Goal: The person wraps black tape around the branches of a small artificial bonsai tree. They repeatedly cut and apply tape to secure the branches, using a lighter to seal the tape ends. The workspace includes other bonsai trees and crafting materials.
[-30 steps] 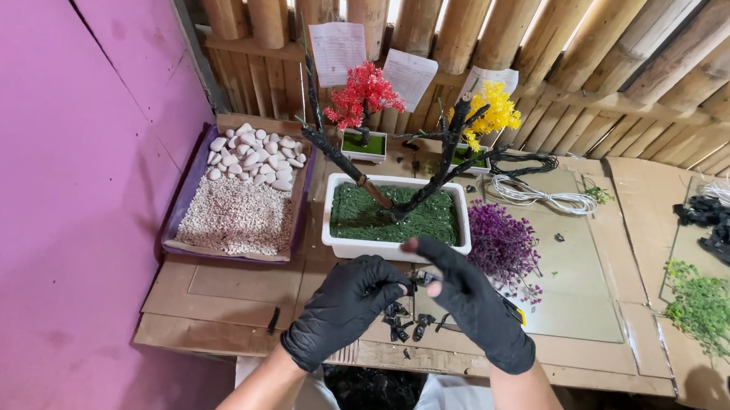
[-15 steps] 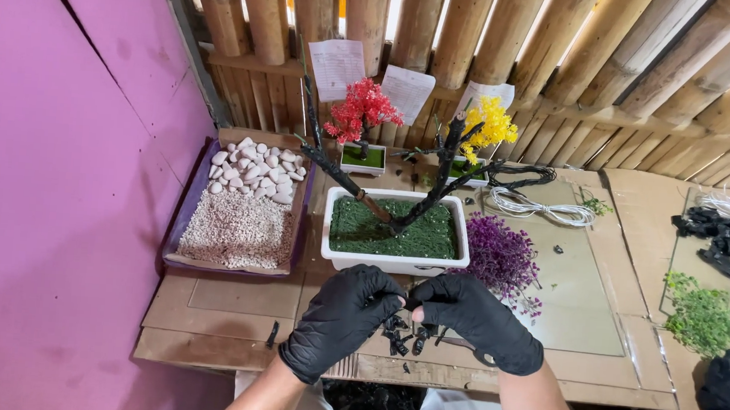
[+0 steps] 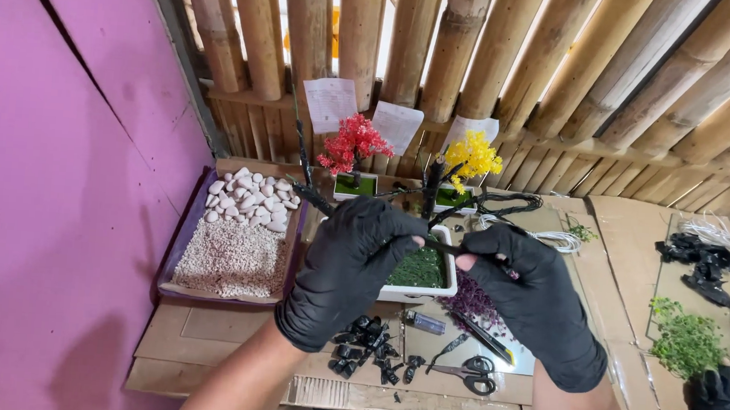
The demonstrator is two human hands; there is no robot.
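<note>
Left hand (image 3: pixel 348 268): I see it gloved, pinched on a black branch (image 3: pixel 431 246).
Right hand (image 3: pixel 538 303): gloved, gripping the same branch's other end.
Branch: held over the white planter (image 3: pixel 414 292), at 12 o'clock from my wrists.
Done: green moss fills the planter; bare black trunks stand in it.
Left: no blossom on those trunks; purple tufts (image 3: pixel 471 300) lie at the planter's 4 o'clock; black bits (image 3: pixel 367 355) lie loose at its 7 o'clock.
</note>
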